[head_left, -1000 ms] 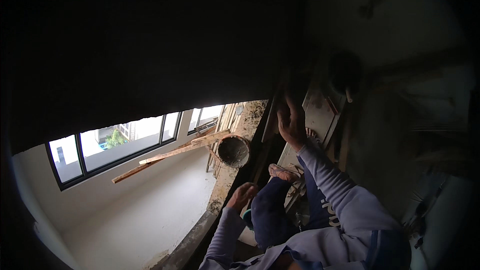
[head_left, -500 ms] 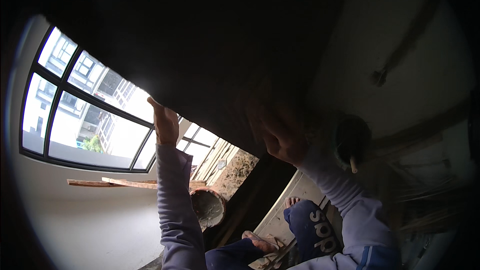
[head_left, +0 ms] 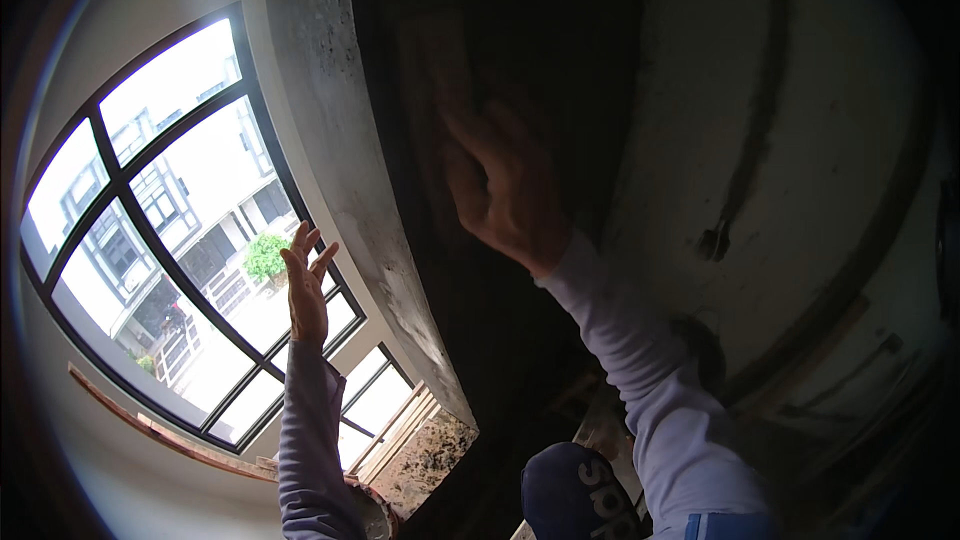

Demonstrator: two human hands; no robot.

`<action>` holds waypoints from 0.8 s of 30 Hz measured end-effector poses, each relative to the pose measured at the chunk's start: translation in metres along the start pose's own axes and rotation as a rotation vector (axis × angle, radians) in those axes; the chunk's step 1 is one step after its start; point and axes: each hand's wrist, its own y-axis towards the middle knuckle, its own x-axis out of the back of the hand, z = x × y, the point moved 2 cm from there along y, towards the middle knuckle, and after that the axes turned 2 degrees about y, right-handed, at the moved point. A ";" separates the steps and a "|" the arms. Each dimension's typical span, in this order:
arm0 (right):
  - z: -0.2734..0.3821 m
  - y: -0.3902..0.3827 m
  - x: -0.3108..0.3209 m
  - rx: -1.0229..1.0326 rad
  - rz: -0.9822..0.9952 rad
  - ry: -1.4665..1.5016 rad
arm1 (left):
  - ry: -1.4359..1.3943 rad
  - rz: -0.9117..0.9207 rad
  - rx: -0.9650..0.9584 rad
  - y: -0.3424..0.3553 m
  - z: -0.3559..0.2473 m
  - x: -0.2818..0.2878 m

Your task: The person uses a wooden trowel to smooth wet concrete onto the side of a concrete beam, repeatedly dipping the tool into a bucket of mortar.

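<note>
My left hand (head_left: 308, 290) is raised in front of the window, fingers spread and nothing in them. It is apart from the grey plastered strip (head_left: 350, 140) to its right. My right hand (head_left: 505, 180) reaches up against the dark surface (head_left: 560, 30), its fingers curled and partly lost in shadow. A faint, flat, lighter shape (head_left: 435, 45) shows just beyond its fingertips; it is too dark to tell what it is, and the fingers seem to close on something there.
A large black-framed window (head_left: 130, 175) fills the left side. Below it, wooden strips (head_left: 160, 430) lean along the wall, and a mortar bucket (head_left: 375, 515) is partly hidden by my left sleeve. My knee (head_left: 570, 490) shows at the bottom. A dark groove (head_left: 765, 110) marks the pale right-hand wall.
My left hand has left the dark surface's edge and spread its fingers. My right hand has moved up and left. The view has turned, bringing the grey plastered strip into sight.
</note>
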 end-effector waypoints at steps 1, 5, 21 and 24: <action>0.009 -0.028 0.002 0.089 -0.040 -0.016 | 0.022 -0.024 0.006 -0.010 0.003 0.009; 0.033 -0.123 0.014 -0.132 0.158 0.048 | 0.019 -0.062 0.100 -0.050 0.012 0.049; 0.070 -0.106 -0.003 -0.167 0.128 -0.063 | 0.049 -0.277 0.207 -0.122 -0.006 0.163; 0.077 -0.156 0.010 -0.322 0.185 -0.020 | 0.082 -0.289 0.214 -0.126 -0.014 0.173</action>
